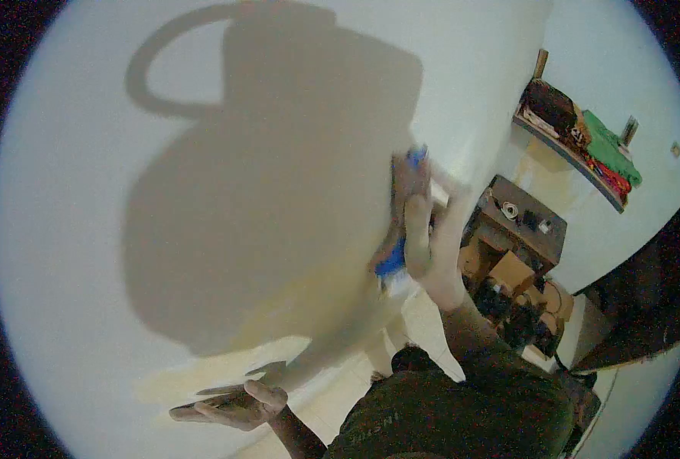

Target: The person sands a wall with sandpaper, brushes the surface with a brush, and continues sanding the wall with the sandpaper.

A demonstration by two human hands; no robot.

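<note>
A broad white plastered wall (87,252), crossed by the large shadow of a head and a raised arm, is seen filling most of the view, with a patch of yellowish, uncovered surface (225,367) low down. To the right, a wall shelf piled with green and red cloth (585,145) and a brown wooden table stacked with cardboard boxes (520,229) are shown. A blue-handled flat tool (397,229), blurred, is pressed against the wall by the right hand (424,229), which is closed around it. It is judged light and stiff, best held by the handle, and possibly slippery if wet. The left hand (233,405) is held open, palm up, empty, near the yellowish patch. Faint lettering on the dark shirt (447,413) cannot be read.
</note>
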